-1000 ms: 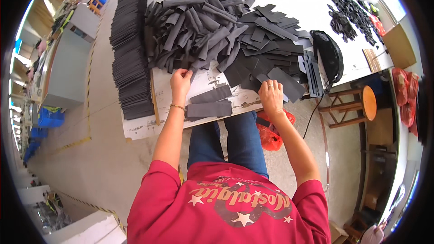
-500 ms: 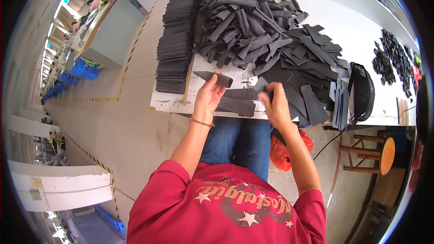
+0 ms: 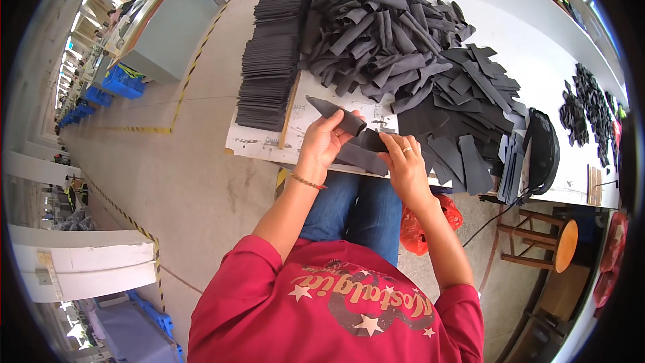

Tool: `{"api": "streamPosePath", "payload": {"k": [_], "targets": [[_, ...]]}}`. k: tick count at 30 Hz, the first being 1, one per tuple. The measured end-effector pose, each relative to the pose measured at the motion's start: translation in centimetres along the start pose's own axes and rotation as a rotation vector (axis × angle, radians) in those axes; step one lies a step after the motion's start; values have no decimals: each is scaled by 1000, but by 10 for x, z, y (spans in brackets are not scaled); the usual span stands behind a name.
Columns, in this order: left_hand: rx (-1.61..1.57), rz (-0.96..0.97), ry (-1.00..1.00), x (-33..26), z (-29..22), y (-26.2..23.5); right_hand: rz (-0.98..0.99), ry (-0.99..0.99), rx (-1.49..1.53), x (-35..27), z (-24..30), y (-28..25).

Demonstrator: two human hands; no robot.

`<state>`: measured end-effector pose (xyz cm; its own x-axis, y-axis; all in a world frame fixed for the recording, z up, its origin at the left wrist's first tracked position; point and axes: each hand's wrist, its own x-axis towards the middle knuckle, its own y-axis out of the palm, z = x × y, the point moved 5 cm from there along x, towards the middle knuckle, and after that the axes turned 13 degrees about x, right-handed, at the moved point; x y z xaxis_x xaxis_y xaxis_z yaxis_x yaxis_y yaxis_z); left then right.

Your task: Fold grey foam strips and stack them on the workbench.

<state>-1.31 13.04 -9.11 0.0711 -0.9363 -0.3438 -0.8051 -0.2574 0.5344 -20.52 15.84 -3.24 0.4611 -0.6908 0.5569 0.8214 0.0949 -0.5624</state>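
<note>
My left hand (image 3: 322, 142) is closed round a dark grey fabric sleeve (image 3: 344, 119), its pointed end towards the far left and its mouth towards my right hand. A flat dark strip (image 3: 370, 140) is pinched between the thumb and fingers of my right hand (image 3: 407, 167). The strip's far end meets the sleeve's mouth; whether it reaches inside, I cannot tell. Below my hands, another flat dark piece (image 3: 361, 159) lies at the front edge of the white table (image 3: 259, 142).
A tall stack of dark pieces (image 3: 277, 47) stands at the left. Loose rolled sleeves (image 3: 383, 37) form a heap at the back, with flat dark pieces (image 3: 470, 94) to its right. A black bag-like object (image 3: 541, 144), a red plastic bag (image 3: 418, 230) and a wooden stool (image 3: 541, 236) are on the right.
My right hand has moved left with the strip, bringing it against the sleeve's mouth. In my left hand the sleeve has tilted, its mouth now lower. The view has shifted slightly.
</note>
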Motion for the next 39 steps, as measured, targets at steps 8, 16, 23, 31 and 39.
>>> {"api": "streamPosePath", "payload": {"k": [8, 16, 23, 31, 39], "targets": [[-11, 118, -75, -3, -1, -6, -74, -84, -195, 15, 14, 14], [42, 113, 27, -11, -16, 0, -104, -77, -274, 29, 27, 27], [72, 164, 22, -6, -37, -7, -58, -120, -184, 35, 24, 16], [105, 166, 7, -11, -27, 1, -51, -177, -317, 40, 32, 22], [11, 226, 139, -16, -18, 18, -46, 82, 14, 41, 35, 46]]}}
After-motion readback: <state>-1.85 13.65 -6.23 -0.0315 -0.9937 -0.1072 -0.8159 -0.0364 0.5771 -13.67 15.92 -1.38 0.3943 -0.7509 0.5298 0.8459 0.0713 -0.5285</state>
